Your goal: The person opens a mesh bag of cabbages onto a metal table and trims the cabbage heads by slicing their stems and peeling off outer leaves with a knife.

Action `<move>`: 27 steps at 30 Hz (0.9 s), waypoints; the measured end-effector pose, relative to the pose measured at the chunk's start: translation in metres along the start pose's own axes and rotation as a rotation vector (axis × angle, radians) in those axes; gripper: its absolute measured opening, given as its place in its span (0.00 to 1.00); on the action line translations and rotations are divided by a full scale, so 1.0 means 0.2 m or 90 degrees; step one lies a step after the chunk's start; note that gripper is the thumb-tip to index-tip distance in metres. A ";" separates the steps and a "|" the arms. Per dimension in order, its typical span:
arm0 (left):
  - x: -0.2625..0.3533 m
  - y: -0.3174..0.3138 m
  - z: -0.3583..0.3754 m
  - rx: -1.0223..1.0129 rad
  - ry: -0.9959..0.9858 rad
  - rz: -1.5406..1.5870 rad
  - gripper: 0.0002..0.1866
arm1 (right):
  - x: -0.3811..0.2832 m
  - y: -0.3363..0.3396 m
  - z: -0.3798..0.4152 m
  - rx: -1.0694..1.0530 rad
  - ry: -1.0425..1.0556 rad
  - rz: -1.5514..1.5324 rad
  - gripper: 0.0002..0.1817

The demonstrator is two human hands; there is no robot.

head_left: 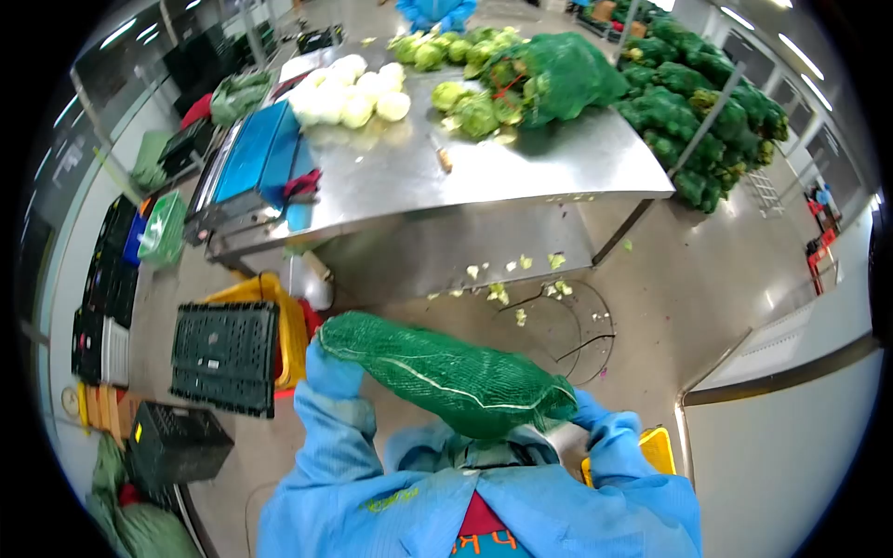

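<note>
A long green mesh bag (446, 372) with a pale seam is stretched across in front of my chest. My left hand (327, 357) grips its left end, the fingers mostly hidden by the netting. At the narrower right end, my right hand (584, 407) is closed on the gathered mesh. Both arms wear blue sleeves. Beyond the bag stands a steel table (391, 177) with a knife (445, 161) lying on it.
Peeled cabbages (349, 90), leafy cabbages (474, 113) and a filled net sack (577, 79) sit on the table. Crates (223, 358) stand left, filled sacks (688, 102) at right. Leaf scraps (499, 293) and a wire loop (609, 325) lie below. Another person (435, 13) stands behind.
</note>
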State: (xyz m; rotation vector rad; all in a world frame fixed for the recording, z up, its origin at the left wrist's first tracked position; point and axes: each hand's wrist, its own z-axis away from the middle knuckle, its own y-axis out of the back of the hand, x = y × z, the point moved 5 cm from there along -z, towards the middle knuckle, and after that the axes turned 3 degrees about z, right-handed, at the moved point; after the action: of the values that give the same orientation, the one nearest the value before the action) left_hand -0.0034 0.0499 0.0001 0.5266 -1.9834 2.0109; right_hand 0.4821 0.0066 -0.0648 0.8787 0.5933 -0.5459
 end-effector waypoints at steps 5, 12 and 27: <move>-0.11 -0.48 0.04 0.293 0.071 -0.099 0.18 | -0.68 0.43 0.03 0.261 0.291 -0.242 0.31; -0.20 -0.48 0.06 0.038 0.081 -0.434 0.16 | -1.72 -0.17 -0.13 0.148 0.475 0.467 0.33; 0.02 1.26 0.03 0.460 0.187 -0.910 0.05 | -1.01 0.31 -1.02 0.415 0.210 -0.059 0.18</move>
State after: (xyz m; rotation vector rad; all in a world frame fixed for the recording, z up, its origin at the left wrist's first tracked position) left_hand -0.1162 0.0374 -0.2242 1.2072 -0.2638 1.4942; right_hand 0.3270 0.2472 0.0028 1.5838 0.7716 -0.6989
